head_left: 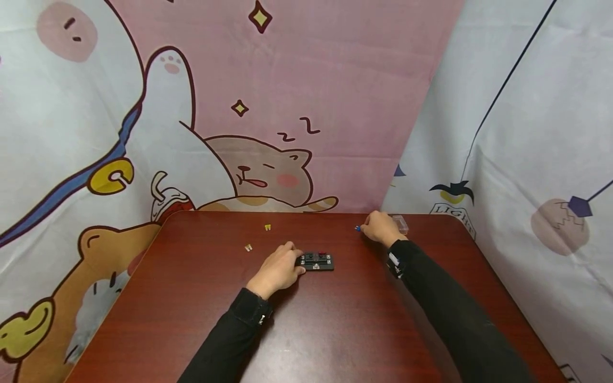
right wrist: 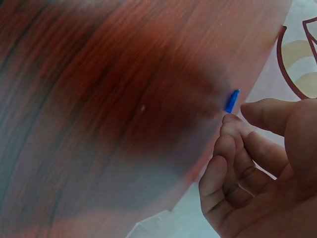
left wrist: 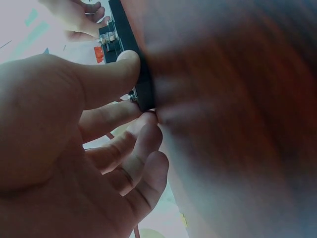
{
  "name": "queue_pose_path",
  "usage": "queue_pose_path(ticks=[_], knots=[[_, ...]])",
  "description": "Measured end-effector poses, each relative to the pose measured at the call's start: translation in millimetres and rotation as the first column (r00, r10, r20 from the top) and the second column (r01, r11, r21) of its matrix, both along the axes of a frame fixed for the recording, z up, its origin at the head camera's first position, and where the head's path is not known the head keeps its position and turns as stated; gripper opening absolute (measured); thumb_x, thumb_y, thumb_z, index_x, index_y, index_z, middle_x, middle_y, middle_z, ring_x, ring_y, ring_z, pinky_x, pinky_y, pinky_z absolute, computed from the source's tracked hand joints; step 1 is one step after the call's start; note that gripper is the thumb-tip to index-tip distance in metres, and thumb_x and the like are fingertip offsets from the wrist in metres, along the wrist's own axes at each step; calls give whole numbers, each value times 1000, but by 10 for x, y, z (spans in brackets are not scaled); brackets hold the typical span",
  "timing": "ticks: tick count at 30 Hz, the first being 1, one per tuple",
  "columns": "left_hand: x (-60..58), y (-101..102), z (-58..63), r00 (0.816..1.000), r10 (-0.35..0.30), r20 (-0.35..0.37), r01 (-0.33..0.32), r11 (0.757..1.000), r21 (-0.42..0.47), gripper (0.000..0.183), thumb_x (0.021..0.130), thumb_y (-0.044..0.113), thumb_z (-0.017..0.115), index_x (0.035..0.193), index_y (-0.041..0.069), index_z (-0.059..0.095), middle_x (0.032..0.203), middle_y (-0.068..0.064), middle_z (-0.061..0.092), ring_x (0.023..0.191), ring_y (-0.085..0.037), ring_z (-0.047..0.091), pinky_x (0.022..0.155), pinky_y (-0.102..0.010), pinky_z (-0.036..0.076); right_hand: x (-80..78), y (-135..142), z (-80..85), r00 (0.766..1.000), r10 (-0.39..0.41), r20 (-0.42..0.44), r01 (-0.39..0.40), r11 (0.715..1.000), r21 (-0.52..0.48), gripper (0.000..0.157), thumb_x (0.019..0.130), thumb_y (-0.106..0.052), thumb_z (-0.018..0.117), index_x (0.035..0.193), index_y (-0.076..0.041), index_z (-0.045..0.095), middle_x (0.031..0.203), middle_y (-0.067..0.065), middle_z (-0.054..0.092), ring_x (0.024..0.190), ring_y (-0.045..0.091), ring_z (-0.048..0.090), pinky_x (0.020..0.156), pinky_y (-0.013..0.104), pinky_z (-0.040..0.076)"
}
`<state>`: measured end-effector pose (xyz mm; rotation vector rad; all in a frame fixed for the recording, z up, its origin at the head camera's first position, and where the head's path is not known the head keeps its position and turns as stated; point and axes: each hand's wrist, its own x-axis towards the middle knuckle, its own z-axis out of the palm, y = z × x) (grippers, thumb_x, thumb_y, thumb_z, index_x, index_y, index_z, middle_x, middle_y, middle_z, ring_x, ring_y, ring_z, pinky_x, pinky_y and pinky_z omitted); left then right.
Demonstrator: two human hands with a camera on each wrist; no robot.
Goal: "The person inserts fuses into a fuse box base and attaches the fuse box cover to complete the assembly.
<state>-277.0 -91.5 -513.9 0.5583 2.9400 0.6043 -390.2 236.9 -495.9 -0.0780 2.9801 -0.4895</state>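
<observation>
My left hand [head_left: 279,268] grips the left end of a black fuse block [head_left: 317,261], thumb on one long side and fingers curled at the other. Metal screws and a red part [left wrist: 99,54] stand out on the block. Farther back on the right, my right hand [head_left: 380,227] reaches down to a small blue blade fuse [right wrist: 232,101] on the table. Its index fingertip is right at the fuse's near end, and the thumb stands a little apart from it. In the head view the blue fuse's two pale prongs point left.
Two small yellow blade fuses [head_left: 267,227] lie at the back left of the reddish-brown table [head_left: 330,319]. A clear plastic box [head_left: 400,224] stands just behind my right hand. A cartoon-printed cloth [head_left: 335,106] hangs along the table's back edge.
</observation>
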Motion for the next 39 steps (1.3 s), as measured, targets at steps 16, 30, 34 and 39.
queue_pose_path(ticks=[16,30,34,39], knots=[[-21,-20,-43,1000,2,6,-2,1000,-2,48,101,28,83,144,8,72,132,-8,65,117,-26,61,101,-48,57,-76,-82,-65,999,-31,25,31,1000,1,25,105,-28,74,97,-6,82,91,10,74,87,28,66,79,44,55],[-29,-15,-10,1000,-12,-4,12,1000,-19,48,102,30,82,144,9,71,132,-9,64,117,-26,61,102,-48,58,-31,-219,10,998,-42,-48,48,989,139,36,103,-28,75,117,5,78,121,26,77,102,38,73,90,63,63],[-28,-13,-5,1000,-11,-3,11,1000,-22,48,102,30,82,144,10,72,132,-8,65,118,-26,61,103,-47,57,-44,-236,7,998,-33,-44,40,987,154,35,103,-27,76,118,5,78,121,26,77,103,38,73,90,61,64],[-35,-12,-18,1000,-9,-1,9,1000,-25,48,102,31,82,144,10,72,132,-8,64,118,-26,61,103,-47,57,-51,-223,-15,999,-42,-30,46,988,144,34,102,-26,77,117,5,78,119,26,77,101,38,73,90,61,64]])
